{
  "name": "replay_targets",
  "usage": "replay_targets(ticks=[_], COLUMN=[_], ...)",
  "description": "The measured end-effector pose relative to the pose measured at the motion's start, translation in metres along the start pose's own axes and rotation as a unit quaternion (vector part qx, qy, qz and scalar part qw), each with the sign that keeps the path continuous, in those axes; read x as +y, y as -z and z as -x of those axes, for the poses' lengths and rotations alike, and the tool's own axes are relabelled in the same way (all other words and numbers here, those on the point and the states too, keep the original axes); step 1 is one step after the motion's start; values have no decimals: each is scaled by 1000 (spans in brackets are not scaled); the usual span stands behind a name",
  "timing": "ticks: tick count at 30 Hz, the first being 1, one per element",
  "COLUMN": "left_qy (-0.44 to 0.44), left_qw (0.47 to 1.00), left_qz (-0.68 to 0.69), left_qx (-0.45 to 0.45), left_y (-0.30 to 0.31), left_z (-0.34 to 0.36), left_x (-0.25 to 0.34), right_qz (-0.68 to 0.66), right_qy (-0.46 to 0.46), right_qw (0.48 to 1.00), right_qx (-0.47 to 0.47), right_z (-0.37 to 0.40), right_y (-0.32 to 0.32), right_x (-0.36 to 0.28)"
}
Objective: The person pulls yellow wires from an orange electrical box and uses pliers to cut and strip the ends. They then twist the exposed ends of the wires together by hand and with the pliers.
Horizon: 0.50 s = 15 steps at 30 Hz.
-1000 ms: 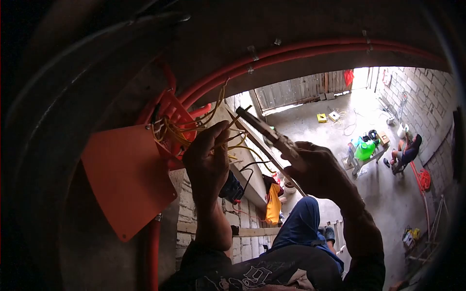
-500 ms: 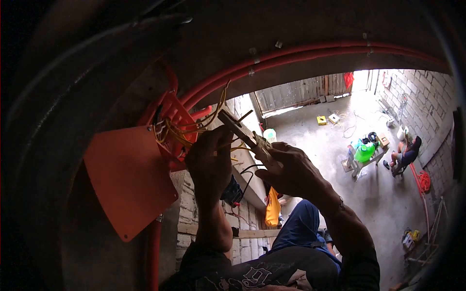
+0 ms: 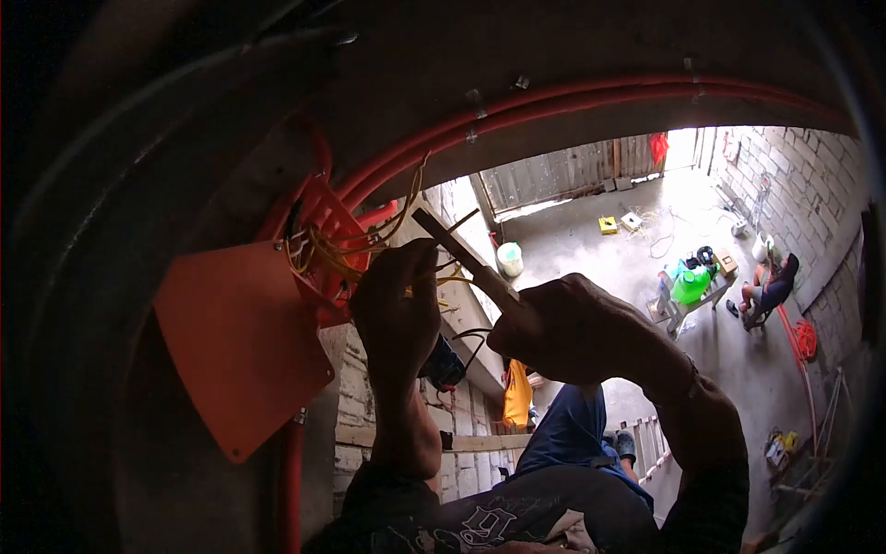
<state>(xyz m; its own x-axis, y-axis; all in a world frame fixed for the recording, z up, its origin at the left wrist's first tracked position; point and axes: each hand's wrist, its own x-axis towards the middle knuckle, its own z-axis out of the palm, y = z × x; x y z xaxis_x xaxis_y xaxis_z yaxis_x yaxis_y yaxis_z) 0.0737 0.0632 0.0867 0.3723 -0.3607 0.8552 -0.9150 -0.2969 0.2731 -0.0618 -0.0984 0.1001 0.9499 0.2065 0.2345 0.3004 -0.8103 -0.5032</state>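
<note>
Wires (image 3: 343,265), mostly yellow, coming out of the red box (image 3: 338,214) upper L and running across to the L hand (image 3: 399,300), and it's a tight pinch there, thumb and fingers closed on what looks like a strand or two, exact no. hard to tell in the shadow! R hand (image 3: 581,328) is fisted round a tool (image 3: 461,266), dark tip angled up & L, just beside the L fingertips; contact w/ a wire? Can't tell from here. Good form at this pt: pinch close to the tip so the strand doesn't whip about, thumb out of its path, wrist steady, light pressure, no tugging on the box end. A spare strand (image 3: 417,185) stands up above the L hand, best left clear of the tip. Plate (image 3: 240,346) sits L of the box, well apart from the tool. Floor (image 3: 591,254) is well below, so balance matters, elbows in, no big swings
</note>
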Motion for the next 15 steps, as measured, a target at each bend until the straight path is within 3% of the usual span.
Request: replay_targets(ticks=[3, 5, 7, 9, 11, 12, 13, 14, 15], left_qy=[9, 13, 58, 55, 50, 51, 54, 11, 19], left_qw=[1000, 999, 998, 996, 991, 988, 984, 999, 999], left_qz=[20, 30, 12, 67, 125, 145, 167, 14, 36], left_qx=[7, 9, -19, -6, 4, 6, 4, -29, -7], left_y=[0, 4, 12, 11, 10, 11, 13, 20, 20], left_z=[1, 1, -1, 1, 3, 6, 8, 9, 10], left_x=[-3, -1, 7, 6, 1, -3, -8, -18, -18], right_qz=[-52, 58, 24, 48, 0, 35, 74, 76, 80], right_qy=[-64, 24, 55, 42, 128, 127, 207, 233, 254], right_qw=[996, 995, 975, 980, 957, 960, 933, 918, 904], right_qx=[31, 82, 212, 188, 261, 247, 284, 310, 335], right_z=[-2, -12, -23, -39, -49, -56, -70, -71, -69], right_y=[-6, -24, -35, -33, -31, -30, -32, -33, -28], right_x=[1, 24, 45, 61, 68, 70, 75, 78, 70])
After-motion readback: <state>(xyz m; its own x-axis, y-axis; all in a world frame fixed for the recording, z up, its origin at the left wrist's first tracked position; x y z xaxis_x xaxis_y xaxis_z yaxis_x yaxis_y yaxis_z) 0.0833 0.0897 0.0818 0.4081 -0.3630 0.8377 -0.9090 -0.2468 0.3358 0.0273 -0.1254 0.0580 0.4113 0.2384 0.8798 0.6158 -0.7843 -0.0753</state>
